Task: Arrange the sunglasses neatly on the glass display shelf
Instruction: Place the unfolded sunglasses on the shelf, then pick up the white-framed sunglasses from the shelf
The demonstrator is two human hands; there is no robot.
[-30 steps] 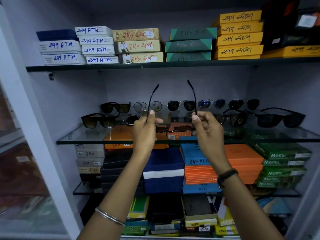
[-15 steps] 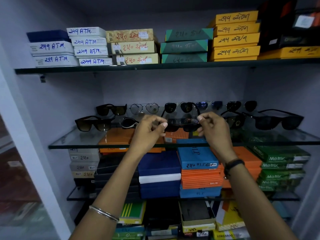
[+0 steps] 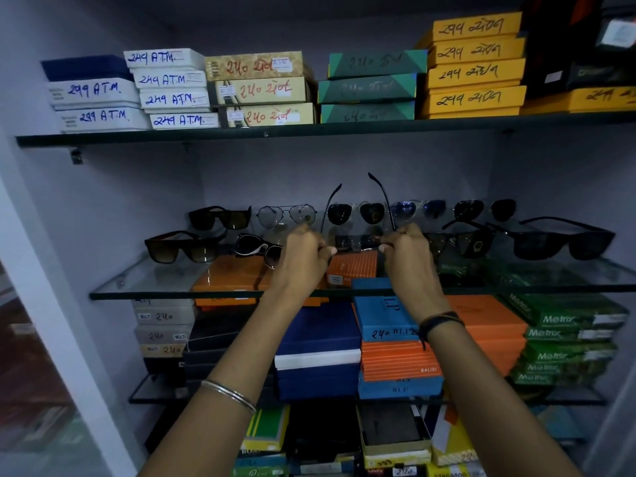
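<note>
A dark pair of sunglasses (image 3: pixel 358 241) is held over the middle of the glass display shelf (image 3: pixel 165 287), its two temple arms open and pointing up. My left hand (image 3: pixel 303 256) pinches its left hinge and my right hand (image 3: pixel 407 254) pinches its right hinge. Most of the lenses are hidden between my hands. Several other sunglasses stand on the shelf: a back row including an aviator pair (image 3: pixel 285 215), and a front row with a brown pair (image 3: pixel 184 246) at the left and a large black pair (image 3: pixel 564 241) at the right.
The upper shelf (image 3: pixel 309 130) carries stacks of labelled boxes. Below the glass shelf are more stacked boxes, blue (image 3: pixel 318 349), orange (image 3: pixel 401 359) and green (image 3: pixel 568 335). A white cabinet frame (image 3: pixel 51 304) runs down the left side.
The held pair's temple arms were up, then folded low between my hands, and now stand open and upright again. Both hands stay over the middle of the shelf.
</note>
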